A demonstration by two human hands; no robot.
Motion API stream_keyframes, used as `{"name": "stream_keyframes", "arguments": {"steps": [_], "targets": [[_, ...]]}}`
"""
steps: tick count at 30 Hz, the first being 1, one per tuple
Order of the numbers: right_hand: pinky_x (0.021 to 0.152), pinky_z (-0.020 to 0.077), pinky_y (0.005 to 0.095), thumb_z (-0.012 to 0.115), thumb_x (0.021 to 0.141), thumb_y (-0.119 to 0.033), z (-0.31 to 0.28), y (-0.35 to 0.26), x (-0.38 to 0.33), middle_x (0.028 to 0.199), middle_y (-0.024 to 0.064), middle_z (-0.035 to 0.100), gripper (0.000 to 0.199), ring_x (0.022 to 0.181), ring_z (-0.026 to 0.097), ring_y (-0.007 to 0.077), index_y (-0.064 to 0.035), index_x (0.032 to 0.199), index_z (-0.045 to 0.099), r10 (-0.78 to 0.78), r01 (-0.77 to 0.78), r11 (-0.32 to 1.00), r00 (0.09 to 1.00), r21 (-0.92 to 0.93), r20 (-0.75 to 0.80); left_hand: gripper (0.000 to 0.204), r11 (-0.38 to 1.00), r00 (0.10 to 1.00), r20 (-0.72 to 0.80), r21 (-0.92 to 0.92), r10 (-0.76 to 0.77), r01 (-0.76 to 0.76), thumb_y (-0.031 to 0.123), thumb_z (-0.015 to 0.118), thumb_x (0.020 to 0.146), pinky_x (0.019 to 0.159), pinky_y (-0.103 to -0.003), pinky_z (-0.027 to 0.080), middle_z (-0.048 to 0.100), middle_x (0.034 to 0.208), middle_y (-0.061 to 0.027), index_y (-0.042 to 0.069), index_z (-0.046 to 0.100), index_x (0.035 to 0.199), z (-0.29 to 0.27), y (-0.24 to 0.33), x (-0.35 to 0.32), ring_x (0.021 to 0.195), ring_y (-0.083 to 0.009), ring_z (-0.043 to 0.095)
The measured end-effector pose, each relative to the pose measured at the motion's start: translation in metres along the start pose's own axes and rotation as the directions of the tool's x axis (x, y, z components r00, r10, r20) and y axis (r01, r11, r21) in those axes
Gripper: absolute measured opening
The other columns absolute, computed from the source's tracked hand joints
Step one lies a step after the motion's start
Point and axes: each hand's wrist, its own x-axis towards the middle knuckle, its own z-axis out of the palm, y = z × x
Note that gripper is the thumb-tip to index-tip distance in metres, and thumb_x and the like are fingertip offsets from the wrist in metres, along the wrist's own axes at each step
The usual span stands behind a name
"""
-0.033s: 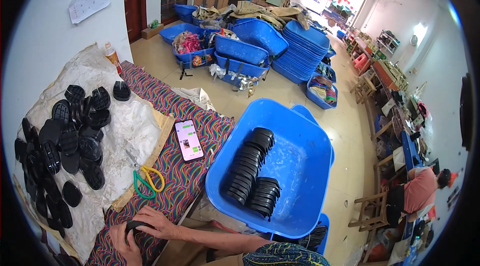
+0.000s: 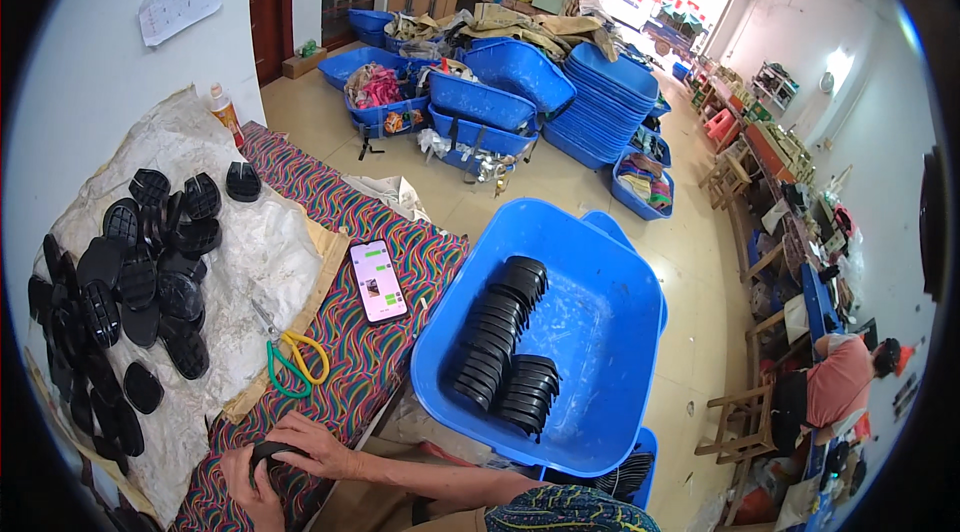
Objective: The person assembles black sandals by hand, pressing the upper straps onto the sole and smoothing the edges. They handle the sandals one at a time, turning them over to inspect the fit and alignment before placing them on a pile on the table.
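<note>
Both hands are at the near edge of the patterned cloth. My left hand (image 2: 248,488) and my right hand (image 2: 310,447) are closed round one small black shoe sole (image 2: 270,451), which the fingers partly cover. To the left, a pile of black shoe soles (image 2: 138,282), some with ridged treads, lies on a crumpled whitish sheet (image 2: 262,257). Scissors (image 2: 300,360) with one green and one yellow handle lie just beyond my hands. On the right, a blue tub (image 2: 600,332) holds black soles (image 2: 488,337) stacked in two rows.
A lit phone (image 2: 378,280) rests on the patterned cloth (image 2: 335,317). An orange-and-white bottle (image 2: 226,115) stands by the wall. Farther off are stacked blue tubs (image 2: 600,102) and tubs of scraps. At far right, a person (image 2: 838,384) in pink sits near a wooden stool (image 2: 745,424).
</note>
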Motion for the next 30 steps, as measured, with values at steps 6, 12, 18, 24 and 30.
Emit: {"name": "stream_keyframes", "arguments": {"steps": [6,12,18,24,30], "targets": [[0.084,0.0473,0.0381,0.067,0.091,-0.013,-0.006,-0.005,0.0,0.103,0.0137,0.058,0.028,0.095,0.057,0.03,0.0005,0.115,0.062,0.07,-0.07,0.998,0.998,0.007,-0.003,0.023,0.983,0.979,0.136,-0.077,-0.154,0.166,0.02,0.059,0.099,0.082,-0.041,0.051,0.068,0.104,-0.0173,0.002,0.069,0.11,-0.02,0.037,0.023,0.092,-0.0325,0.066],[0.084,0.047,0.0375,0.067,0.092,-0.014,-0.004,-0.006,0.0,0.104,0.0136,0.057,0.029,0.096,0.056,0.0299,0.0004,0.116,0.061,0.073,-0.073,0.997,0.997,-0.025,-0.016,0.02,0.956,0.984,0.107,-0.244,-0.144,0.166,0.004,0.057,0.09,0.083,-0.039,0.045,0.058,0.097,-0.0177,-0.007,0.058,0.107,-0.001,0.0,0.007,0.09,-0.0325,0.057],[0.084,0.0471,0.0382,0.064,0.093,-0.013,-0.001,-0.007,0.003,0.102,0.0132,0.057,0.025,0.096,0.056,0.0309,0.0002,0.113,0.061,0.063,-0.063,0.998,0.998,-0.029,-0.004,0.018,0.991,0.996,0.043,-0.106,-0.084,0.088,0.006,0.054,0.094,0.083,-0.041,0.045,0.057,0.098,-0.0185,-0.006,0.057,0.107,0.001,0.0,0.003,0.093,-0.0338,0.056],[0.083,0.0467,0.0383,0.066,0.092,-0.014,0.0,-0.004,0.0,0.103,0.0137,0.057,0.028,0.096,0.055,0.03,0.0005,0.114,0.061,0.046,-0.047,0.997,0.999,-0.058,-0.023,0.019,0.999,1.0,-0.023,-0.044,0.021,-0.022,0.004,0.058,0.092,0.081,-0.044,0.045,0.058,0.099,-0.0196,-0.006,0.059,0.108,0.013,-0.018,-0.003,0.093,-0.0352,0.057],[0.083,0.0464,0.0378,0.066,0.092,-0.013,0.003,-0.003,0.003,0.102,0.0132,0.056,0.027,0.095,0.055,0.03,0.0008,0.114,0.06,0.001,-0.005,0.998,0.998,-0.068,-0.063,0.018,0.998,0.996,-0.092,-0.057,0.01,-0.015,0.003,0.061,0.09,0.079,-0.044,0.046,0.061,0.096,-0.0195,-0.007,0.062,0.104,0.016,-0.015,0.001,0.088,-0.0355,0.058]]}}
